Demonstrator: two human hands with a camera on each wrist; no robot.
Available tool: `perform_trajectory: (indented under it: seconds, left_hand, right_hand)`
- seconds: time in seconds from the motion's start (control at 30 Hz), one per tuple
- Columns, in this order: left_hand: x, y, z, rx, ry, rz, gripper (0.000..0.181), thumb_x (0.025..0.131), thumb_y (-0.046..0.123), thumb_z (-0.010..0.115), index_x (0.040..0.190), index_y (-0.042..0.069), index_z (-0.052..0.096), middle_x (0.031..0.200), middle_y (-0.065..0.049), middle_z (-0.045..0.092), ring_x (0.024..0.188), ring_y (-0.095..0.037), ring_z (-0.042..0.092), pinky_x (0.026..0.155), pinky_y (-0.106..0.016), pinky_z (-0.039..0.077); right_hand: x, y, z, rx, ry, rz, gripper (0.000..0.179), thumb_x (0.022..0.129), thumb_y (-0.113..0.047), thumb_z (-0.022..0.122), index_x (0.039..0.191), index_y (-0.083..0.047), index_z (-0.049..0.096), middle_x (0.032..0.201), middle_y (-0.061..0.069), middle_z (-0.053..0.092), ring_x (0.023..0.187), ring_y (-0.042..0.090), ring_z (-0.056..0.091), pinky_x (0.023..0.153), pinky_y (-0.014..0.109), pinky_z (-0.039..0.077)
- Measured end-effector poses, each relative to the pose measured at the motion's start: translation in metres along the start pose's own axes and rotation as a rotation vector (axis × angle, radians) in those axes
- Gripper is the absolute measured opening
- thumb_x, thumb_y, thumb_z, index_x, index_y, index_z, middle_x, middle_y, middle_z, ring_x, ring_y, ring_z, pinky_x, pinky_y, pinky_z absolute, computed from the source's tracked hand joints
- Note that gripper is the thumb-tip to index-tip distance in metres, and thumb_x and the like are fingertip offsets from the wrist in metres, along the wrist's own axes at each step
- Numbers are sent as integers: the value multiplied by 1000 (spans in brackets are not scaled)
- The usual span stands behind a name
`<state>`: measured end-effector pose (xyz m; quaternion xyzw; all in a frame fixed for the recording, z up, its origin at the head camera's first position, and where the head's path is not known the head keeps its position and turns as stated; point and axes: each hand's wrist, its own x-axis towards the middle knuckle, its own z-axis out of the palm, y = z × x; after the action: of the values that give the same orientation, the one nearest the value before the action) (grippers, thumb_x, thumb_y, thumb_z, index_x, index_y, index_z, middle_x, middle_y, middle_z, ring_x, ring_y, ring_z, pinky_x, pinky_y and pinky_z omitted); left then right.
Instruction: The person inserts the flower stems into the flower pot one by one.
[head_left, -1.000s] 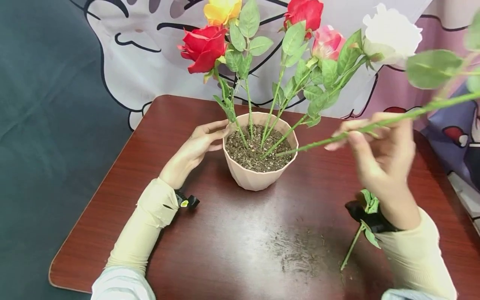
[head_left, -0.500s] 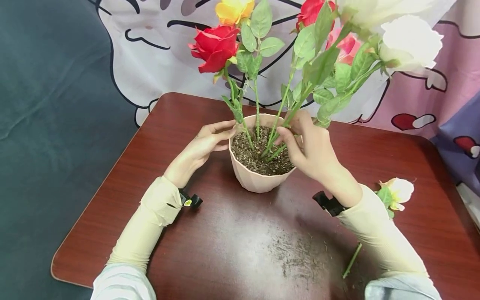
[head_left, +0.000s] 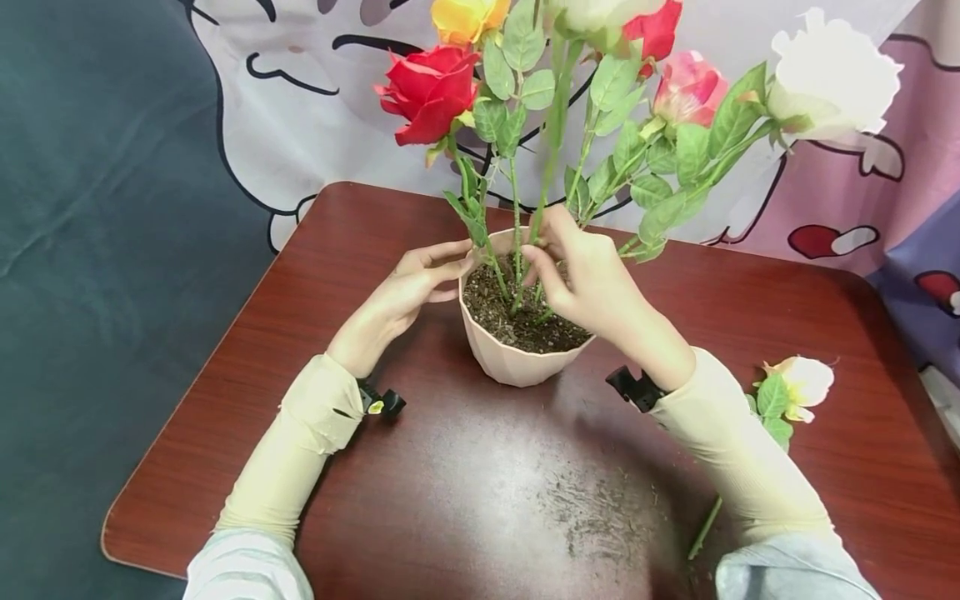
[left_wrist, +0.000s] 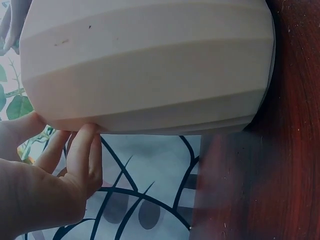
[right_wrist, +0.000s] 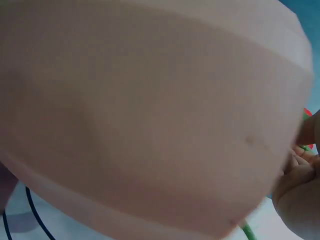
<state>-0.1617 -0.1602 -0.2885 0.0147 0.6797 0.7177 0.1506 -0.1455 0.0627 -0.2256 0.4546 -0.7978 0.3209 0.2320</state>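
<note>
My left hand point(head_left: 386, 304) holds the rim of a pale pink faceted flowerpot point(head_left: 517, 367) on its left side. In the left wrist view its fingers point(left_wrist: 82, 155) touch the pot wall, thumb at the rim. Over the soil point(head_left: 525, 333), my right hand point(head_left: 592, 279) pinches the stem of a white rose point(head_left: 600, 12), which stands nearly upright, bloom cut by the top edge. The stem's lower end is partly hidden by the hand. Around it stand a red rose point(head_left: 427, 96), a yellow rose point(head_left: 468, 21), a pink rose point(head_left: 690, 87), another red rose point(head_left: 654, 37) and a large white rose point(head_left: 832, 79).
A cream-white rose point(head_left: 806, 385) lies on the brown table point(head_left: 360, 517) at the right, its stem partly under the right forearm. Soil crumbs point(head_left: 600, 508) are scattered near the front. Behind the table hangs a printed cartoon curtain point(head_left: 277, 133).
My right hand has brought the white rose from the right into the pot, then shifted left, and the stem has gone from slanted to nearly upright. The left hand stays at the rim.
</note>
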Motion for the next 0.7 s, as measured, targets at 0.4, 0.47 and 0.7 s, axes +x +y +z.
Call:
perform_trajectory:
  seconds: [0.4, 0.47, 0.7]
  left_hand:
    - [0, 1, -2, -14, -2, 7, 47, 93, 14, 55, 139, 10, 46, 139, -7, 46, 117, -19, 52, 97, -42, 43]
    - [-1, 1, -2, -16, 2, 4, 47, 93, 13, 55, 139, 9, 46, 139, -7, 46, 117, -19, 52, 97, -42, 43]
    - [1, 0, -1, -25, -13, 7, 47, 93, 14, 57, 138, 10, 46, 139, -8, 47, 120, -21, 50, 98, -42, 43]
  right_hand:
    - [-1, -1, 20, 77, 50, 1, 6, 90, -5, 55, 89, -3, 49, 56, -3, 60, 53, 6, 61, 64, 29, 49]
    - [-2, -1, 24, 85, 75, -7, 5, 89, -4, 55, 90, -3, 50, 55, -3, 59, 52, 6, 61, 66, 29, 49]
    - [-4, 4, 31, 87, 147, 15, 10, 87, -3, 56, 82, -5, 48, 50, -4, 59, 51, 8, 61, 61, 29, 46]
